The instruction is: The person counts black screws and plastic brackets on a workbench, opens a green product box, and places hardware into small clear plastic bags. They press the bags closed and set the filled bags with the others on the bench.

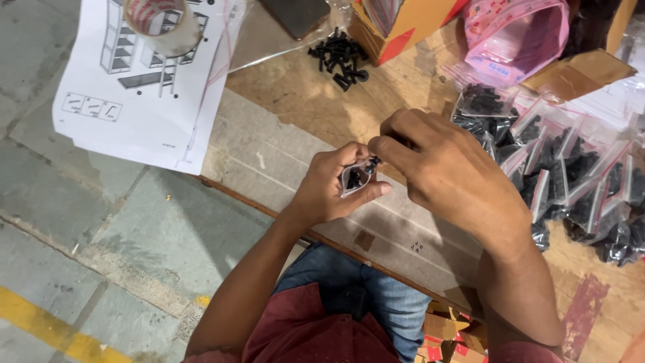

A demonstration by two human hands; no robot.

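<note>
— Bag? Where is it?

— In the left hand, over the board. The fingers curl shut around the little clear bag and hold its mouth open.

— And the right hand?

— Its fingertips are pinched tight on a small black screw right at the bag's mouth.

— Is the bag hard to hold?

— It looks thin, soft and slippery — so grip it by the sides near the top. The screw seems hard and light (easy to drop). More filled bags lie to the right.
</note>
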